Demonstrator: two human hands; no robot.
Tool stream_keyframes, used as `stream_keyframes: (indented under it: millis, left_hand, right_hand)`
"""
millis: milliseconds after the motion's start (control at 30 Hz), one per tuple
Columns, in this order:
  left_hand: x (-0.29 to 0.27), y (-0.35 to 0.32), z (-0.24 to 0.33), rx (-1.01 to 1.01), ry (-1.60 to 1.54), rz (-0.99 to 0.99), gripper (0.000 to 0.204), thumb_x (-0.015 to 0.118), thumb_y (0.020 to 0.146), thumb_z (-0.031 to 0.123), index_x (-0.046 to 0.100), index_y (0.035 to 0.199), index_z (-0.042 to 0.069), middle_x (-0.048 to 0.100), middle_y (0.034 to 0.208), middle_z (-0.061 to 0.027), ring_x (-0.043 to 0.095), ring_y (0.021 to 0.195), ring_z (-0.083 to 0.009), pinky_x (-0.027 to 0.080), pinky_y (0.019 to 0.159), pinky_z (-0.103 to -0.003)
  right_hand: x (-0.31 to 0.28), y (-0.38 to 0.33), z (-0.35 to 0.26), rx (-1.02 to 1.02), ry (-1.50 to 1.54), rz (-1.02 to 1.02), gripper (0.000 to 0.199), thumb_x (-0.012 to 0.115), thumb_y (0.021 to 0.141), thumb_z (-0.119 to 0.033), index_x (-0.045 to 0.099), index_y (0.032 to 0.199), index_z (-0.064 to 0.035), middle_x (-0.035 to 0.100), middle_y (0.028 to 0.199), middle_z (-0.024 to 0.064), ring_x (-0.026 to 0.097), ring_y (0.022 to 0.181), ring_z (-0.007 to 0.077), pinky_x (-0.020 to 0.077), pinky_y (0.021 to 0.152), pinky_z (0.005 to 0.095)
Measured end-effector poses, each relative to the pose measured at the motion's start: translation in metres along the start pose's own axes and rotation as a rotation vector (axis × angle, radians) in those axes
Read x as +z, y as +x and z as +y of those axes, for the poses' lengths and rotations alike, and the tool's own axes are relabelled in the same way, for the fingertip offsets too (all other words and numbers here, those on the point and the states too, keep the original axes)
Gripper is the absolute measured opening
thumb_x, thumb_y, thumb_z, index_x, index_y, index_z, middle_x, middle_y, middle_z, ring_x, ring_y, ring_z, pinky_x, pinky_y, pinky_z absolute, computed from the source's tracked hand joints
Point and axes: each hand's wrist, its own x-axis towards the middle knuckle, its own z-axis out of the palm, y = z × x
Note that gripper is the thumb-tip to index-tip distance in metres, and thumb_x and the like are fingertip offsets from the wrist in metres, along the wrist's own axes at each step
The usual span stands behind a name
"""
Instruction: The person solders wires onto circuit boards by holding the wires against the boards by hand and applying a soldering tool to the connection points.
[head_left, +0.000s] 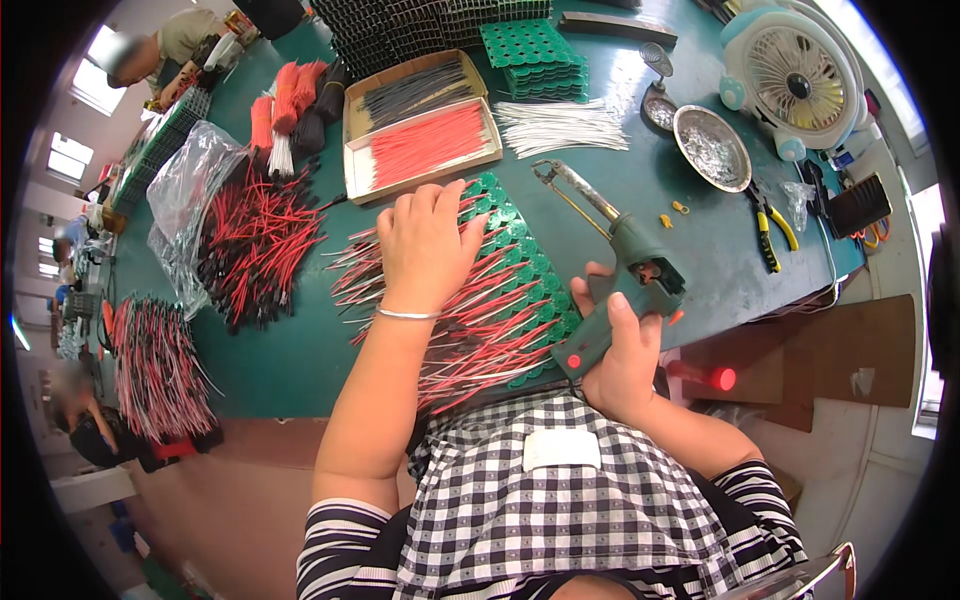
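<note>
A green soldering gun (640,255) is gripped in my right hand (625,360), its metal barrel and thin side tube pointing up and left. Under my left forearm lies a green circuit board panel (515,240) of many round sections. Rows of red and white wires (490,335) stick out leftward across it. At the panel's far end, my left hand (430,240) rests palm down over the wires, thumb apart from the fingers. Some of the wire ends beneath that hand are hidden.
Ahead sits a cardboard box (425,185) of red and black wires, beside white wires (563,128) and stacked green panels (535,60). A metal bowl (712,148), pliers (770,225) and a fan (797,85) stand right. Wire bundles (260,240) lie left. Other people sit far left.
</note>
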Motion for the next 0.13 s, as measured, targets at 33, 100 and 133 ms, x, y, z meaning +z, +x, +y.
stream_keyframes:
  millis: [33, 100, 133]
  left_hand:
    - [-0.0008, -0.0011, -0.0005, -0.005, 0.001, 0.001, 0.043, 0.065, 0.084, 0.036, 0.060, 0.120, 0.013, 0.060, 0.108, -0.0056, 0.054, 0.101, -0.0259, 0.039, 0.088, -0.041]
    - [-0.0038, -0.0037, -0.0025, -0.017, 0.005, -0.024, 0.043, 0.065, 0.084, 0.036, 0.060, 0.120, 0.013, 0.060, 0.109, -0.0056, 0.054, 0.101, -0.0258, 0.039, 0.088, -0.041]
    - [-0.0048, -0.0042, -0.0036, -0.026, 0.009, -0.021, 0.043, 0.065, 0.084, 0.036, 0.060, 0.120, 0.013, 0.060, 0.109, -0.0056, 0.054, 0.101, -0.0258, 0.039, 0.088, -0.041]
  right_hand:
    - [0.0002, -0.0003, 0.0000, 0.003, -0.002, -0.004, 0.048, 0.052, 0.093, -0.008, 0.032, 0.136, -0.0048, 0.050, 0.125, 0.0157, 0.055, 0.110, 0.0257, 0.0436, 0.101, 0.0430]
    - [0.0012, -0.0021, 0.0006, 0.019, 0.004, -0.018, 0.050, 0.053, 0.093, -0.009, 0.031, 0.137, -0.0052, 0.049, 0.125, 0.0162, 0.055, 0.109, 0.0257, 0.0433, 0.101, 0.0435]
    - [0.0014, -0.0020, 0.0004, 0.027, 0.010, -0.041, 0.050, 0.053, 0.093, -0.011, 0.030, 0.137, -0.0058, 0.049, 0.126, 0.0162, 0.055, 0.110, 0.0261, 0.0423, 0.102, 0.0445]
